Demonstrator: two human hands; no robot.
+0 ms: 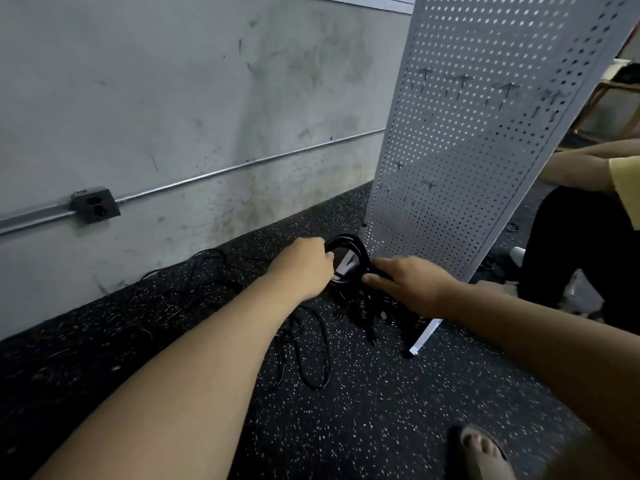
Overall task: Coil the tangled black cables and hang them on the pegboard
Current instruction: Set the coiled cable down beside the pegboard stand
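The floor (363,410) is black with lots of little white specks. A messy heap of black cables (374,313) lies on it in the middle, right by the bottom of the pegboard (467,133). One long cable loop (311,358) trails nearer, left of the heap. Thin wires (207,271) lie farther left, close to the wall. The pegboard stands on the floor on a white foot bar (424,336). A foot in a sandal (481,452) is near, on the right. Far right there may be a white shoe (518,254).

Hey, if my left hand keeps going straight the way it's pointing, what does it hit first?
Your left hand holds the coiled black cable; pushed on, it would probably meet the lower edge of the grey perforated metal pegboard, though depth is unclear.
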